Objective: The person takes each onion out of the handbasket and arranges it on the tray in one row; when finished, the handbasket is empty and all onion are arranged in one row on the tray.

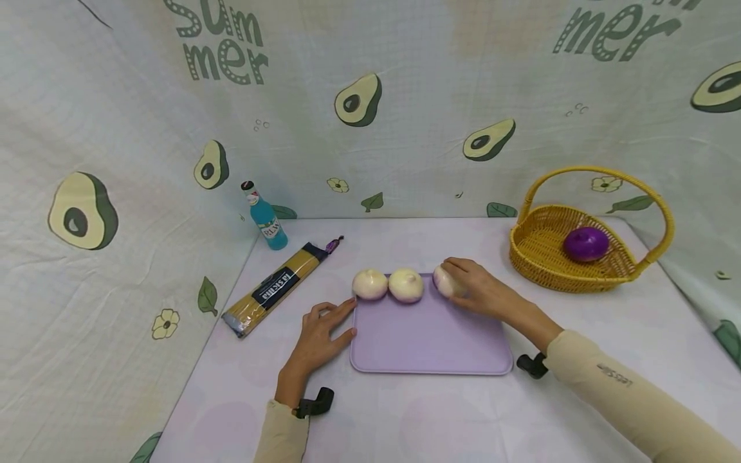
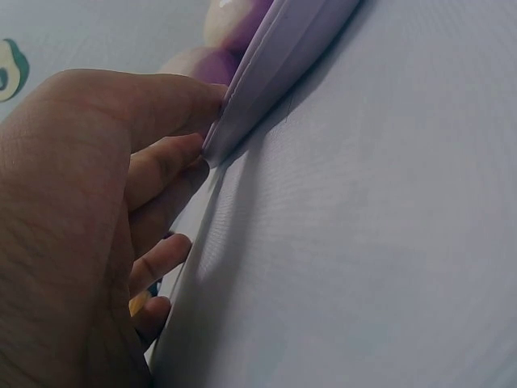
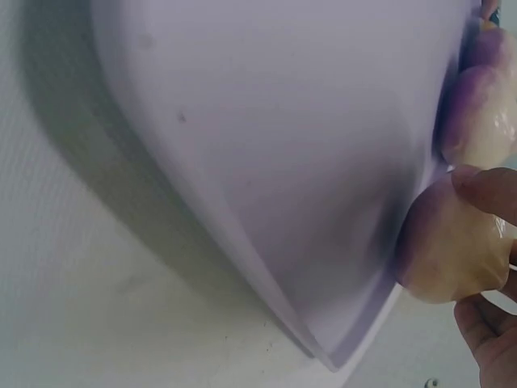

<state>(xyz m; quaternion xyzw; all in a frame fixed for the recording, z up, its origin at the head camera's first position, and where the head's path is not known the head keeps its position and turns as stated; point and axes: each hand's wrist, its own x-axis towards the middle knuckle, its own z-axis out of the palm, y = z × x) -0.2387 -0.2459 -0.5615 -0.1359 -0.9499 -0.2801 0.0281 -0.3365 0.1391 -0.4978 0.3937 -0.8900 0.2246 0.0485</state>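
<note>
Three pale onions lie in a row along the far edge of a lilac tray [image 1: 431, 341]: the left onion [image 1: 370, 283], the middle onion [image 1: 406, 285] and the right onion [image 1: 443, 281]. My right hand [image 1: 457, 278] curls over the right onion and holds it. The right wrist view shows that onion [image 3: 448, 246] at the tray's [image 3: 283, 145] corner with my fingertips [image 3: 489, 190] on it. My left hand [image 1: 343, 319] lies flat on the table, its fingers straight against the tray's left edge. Up close, those fingers [image 2: 161, 174] touch the tray's rim [image 2: 275, 73].
A yellow wicker basket [image 1: 541, 260] with a handle stands at the back right and holds a purple onion [image 1: 586, 244]. A blue bottle [image 1: 266, 218] stands at the back left, with a spaghetti packet [image 1: 274, 289] lying beside it. Avocado-print cloth walls enclose the table.
</note>
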